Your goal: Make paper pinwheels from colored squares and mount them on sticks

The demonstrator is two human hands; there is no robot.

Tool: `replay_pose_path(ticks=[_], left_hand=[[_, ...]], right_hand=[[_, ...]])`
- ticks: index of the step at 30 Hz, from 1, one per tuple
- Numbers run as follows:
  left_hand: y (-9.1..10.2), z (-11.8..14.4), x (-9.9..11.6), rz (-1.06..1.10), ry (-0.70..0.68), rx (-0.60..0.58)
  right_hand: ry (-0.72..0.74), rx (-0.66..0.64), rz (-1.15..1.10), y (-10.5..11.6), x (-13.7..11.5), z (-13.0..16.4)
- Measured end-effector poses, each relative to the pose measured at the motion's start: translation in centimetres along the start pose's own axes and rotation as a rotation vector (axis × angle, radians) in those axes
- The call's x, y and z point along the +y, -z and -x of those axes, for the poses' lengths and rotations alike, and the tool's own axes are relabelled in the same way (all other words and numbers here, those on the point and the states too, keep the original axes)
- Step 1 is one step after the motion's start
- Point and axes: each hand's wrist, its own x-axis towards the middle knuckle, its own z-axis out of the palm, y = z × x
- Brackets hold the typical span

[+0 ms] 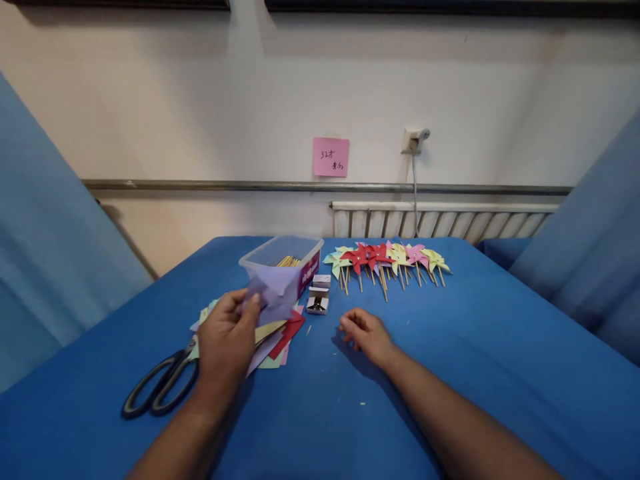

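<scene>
Two drapes (30,240) flank the blue-clothed table (490,340), left hand (227,343) gripping purple paper (275,297), right hand (371,337) curled, its grip unclear.

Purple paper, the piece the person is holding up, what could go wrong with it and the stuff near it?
The purple paper might crease or tear, since it looks thin and the left hand pinches it at one side. The scissors lie right beside that arm, so a sleeveless wrist could bump them. The small open box could get knocked and spill the little things inside.
</scene>
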Motion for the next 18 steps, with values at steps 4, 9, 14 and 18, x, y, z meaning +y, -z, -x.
replay_pose_path(ticks=[4, 9, 14, 18], left_hand=[[-4.9, 0.8, 1.0, 0.467, 0.274, -0.353], [-9.2, 1.3, -1.7, 0.475, 0.378, -0.475], [-9.6, 1.7, -3.8, 0.358, 0.397, -0.469], [-9.2, 1.7, -3.5, 0.279, 0.381, -0.470]], right_hand=[[0.014, -0.011, -0.342, 0.6, -1.2, 0.3], [-0.029, 0.007, -0.539, 0.8, -1.0, 0.0], [-0.097, 0.125, -0.504, 0.3, -0.4, -0.7], [-0.117, 0.165, -0.468, 0.2, -0.5, -0.6]])
